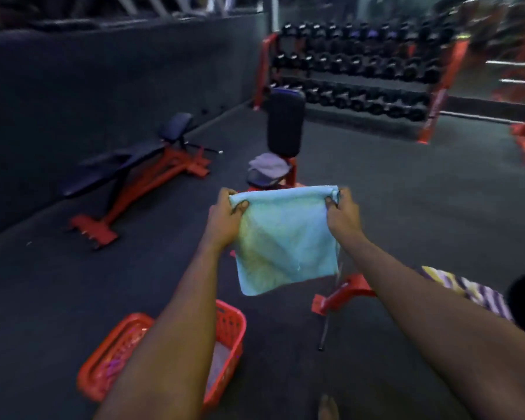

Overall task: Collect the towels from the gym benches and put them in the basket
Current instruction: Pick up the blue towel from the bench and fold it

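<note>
A light blue towel [285, 241] hangs folded in the air in front of me. My left hand [225, 216] pinches its upper left corner and my right hand [343, 216] pinches its upper right corner. A red plastic basket [228, 331] stands on the floor at the lower left, partly hidden by my left forearm, with something pale inside. Beyond the towel, a grey-purple towel [269, 165] lies on the seat of an upright red and black bench [285, 125].
A low red and black bench [128, 177] lies at the left by the dark wall. A red dumbbell rack [355, 74] fills the back. A red bench foot [343, 294] sits below the towel. Striped cloth [467, 291] shows at the right. Dark rubber floor all round.
</note>
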The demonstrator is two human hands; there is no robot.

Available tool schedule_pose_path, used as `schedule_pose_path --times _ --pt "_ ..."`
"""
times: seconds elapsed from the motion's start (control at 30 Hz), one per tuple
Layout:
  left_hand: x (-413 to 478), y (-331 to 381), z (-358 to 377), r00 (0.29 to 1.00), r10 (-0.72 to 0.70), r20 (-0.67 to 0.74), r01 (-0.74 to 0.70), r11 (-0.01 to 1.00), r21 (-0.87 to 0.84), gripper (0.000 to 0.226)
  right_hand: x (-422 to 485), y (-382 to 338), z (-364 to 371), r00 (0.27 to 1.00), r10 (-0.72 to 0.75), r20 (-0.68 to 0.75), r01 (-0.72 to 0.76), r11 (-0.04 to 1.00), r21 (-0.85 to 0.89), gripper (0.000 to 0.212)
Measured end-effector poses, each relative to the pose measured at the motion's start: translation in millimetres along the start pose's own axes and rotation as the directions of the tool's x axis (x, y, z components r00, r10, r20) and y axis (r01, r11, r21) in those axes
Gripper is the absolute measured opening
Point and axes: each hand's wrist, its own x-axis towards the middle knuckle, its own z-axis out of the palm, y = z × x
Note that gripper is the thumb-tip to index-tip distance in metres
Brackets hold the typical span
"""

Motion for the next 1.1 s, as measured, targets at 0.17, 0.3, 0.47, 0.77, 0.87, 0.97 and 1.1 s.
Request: schedule_pose_path --times 0.17,0.3,0.47,0.77,0.87,0.97,1.1 --pt "6.6 -70.3 -50.4 0.966 -0.188 -0.176 0.198 0.979 0.044 0.026 27.2 -17.4 110.3 0.960 -0.052 0.276 0.036 0.997 0.063 0.017" --pt "-7.0 -112.2 -76.2 0.880 -0.354 -0.317 0.380 0.925 0.023 0.025 36.8 -24.3 188.1 0.869 -0.108 0.484 0.088 0.994 0.064 0.011" --pt "-48.0 -154.7 -85.7 0.725 -0.521 -0.450 0.572 0.820 -0.028 0.026 23.1 -14.0 266.6 0.713 -0.117 0.692 0.145 0.989 0.019 0.018" --pt "-100.3 -249.2 -43.0 0.528 -0.725 -0.443 0.764 0.633 -0.125 0.026 -14.7 61.1 363.3 0.520 0.056 0.852 0.176 0.969 -0.171 0.014" --pt "-108.9 -298.4 -25.4 0.476 -0.802 -0.361 0.819 0.554 -0.150 0.025 -25.1 98.9 391.3 0.501 0.125 0.856 0.176 0.954 -0.243 0.011" --pt "-115.4 -340.3 -13.5 0.422 -0.855 -0.301 0.859 0.484 -0.169 0.027 -33.8 131.2 418.9 0.477 0.191 0.858 0.192 0.930 -0.313 0.012" --pt "-117.1 -382.6 -2.3 0.393 -0.886 -0.247 0.890 0.434 -0.139 0.027 -40.3 158.5 456.9 0.457 0.247 0.855 0.207 0.905 -0.372 0.018"
